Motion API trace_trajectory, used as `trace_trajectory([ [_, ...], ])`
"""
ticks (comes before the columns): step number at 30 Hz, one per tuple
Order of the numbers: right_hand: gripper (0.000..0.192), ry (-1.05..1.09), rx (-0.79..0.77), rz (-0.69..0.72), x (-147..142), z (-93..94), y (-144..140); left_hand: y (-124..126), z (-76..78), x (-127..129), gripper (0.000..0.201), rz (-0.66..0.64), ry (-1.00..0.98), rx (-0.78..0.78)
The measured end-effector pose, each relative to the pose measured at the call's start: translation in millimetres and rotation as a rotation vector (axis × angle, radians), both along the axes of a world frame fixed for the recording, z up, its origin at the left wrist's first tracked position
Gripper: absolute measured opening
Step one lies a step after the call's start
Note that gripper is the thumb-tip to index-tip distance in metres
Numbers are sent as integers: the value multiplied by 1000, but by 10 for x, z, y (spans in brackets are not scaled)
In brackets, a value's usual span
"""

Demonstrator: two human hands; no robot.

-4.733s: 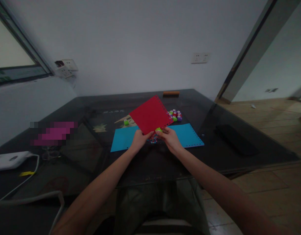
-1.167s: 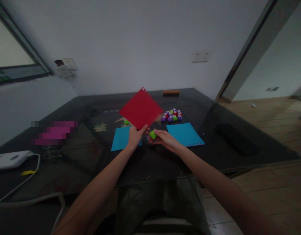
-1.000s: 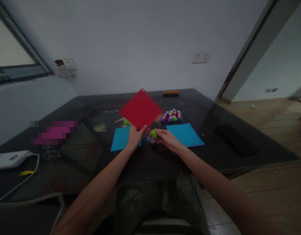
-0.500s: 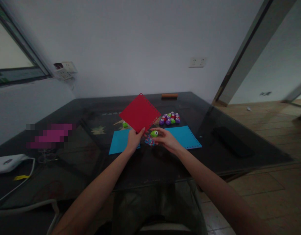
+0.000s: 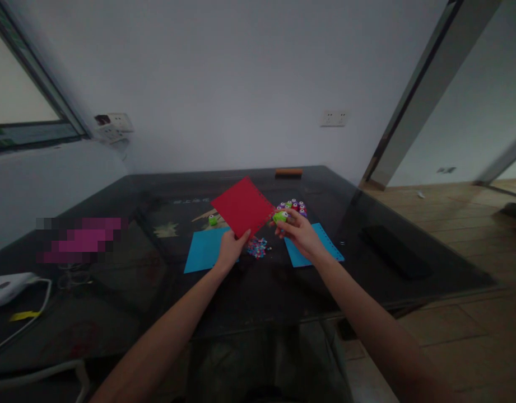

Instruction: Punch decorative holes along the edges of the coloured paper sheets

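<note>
Red sheet (image 5: 242, 206) x1 pinched in left hand (image 5: 230, 250) grip; right hand (image 5: 300, 235) grip clamps 1 green punch (image 5: 280, 216); 2 blue sheets (image 5: 204, 251).

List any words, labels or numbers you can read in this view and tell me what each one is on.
No text can be read.
Pale marks under the glass of the table, near: too blurred and small to read.
The pink patch at left is pixelated.
The red sheet, blue sheet and green punch show no print.

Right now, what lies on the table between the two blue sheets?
In the head view, a small heap of coloured paper bits lies on the dark table, between the left blue sheet and the right blue sheet.
</note>
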State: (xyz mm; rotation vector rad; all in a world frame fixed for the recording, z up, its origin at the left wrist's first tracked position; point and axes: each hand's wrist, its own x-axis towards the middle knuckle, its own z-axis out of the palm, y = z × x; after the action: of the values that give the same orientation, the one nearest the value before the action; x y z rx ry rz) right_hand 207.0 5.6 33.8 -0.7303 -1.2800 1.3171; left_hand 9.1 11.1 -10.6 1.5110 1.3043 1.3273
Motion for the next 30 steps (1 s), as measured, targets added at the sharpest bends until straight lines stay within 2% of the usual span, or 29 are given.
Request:
trace_trajectory([
  [2,38,-49,35,-83,197,49,164,1,-10,1,31,-5,4,-2],
  [5,36,-134,78,-309,580,30,540,8,-31,-3,32,-16,29,-15],
  [9,37,-449,5,-605,1034,-189,1052,3,-36,0,33,-10,116,-10],
  [11,35,-660,-51,-750,1162,-334,1206,-6,-31,8,33,-7,174,-7],
  [13,33,-847,-47,-828,1228,-462,1283,-11,-29,20,32,-19,207,-7],
  [16,35,-1000,-45,-843,1262,-585,1324,-10,-41,37,29,-64,213,-12],
  [22,34,-1113,-29,-754,1267,-670,1377,-28,-43,48,30,-163,258,-9],
  [30,39,-1113,7,-728,1264,-693,1421,-67,2,58,31,-153,273,-24],
])
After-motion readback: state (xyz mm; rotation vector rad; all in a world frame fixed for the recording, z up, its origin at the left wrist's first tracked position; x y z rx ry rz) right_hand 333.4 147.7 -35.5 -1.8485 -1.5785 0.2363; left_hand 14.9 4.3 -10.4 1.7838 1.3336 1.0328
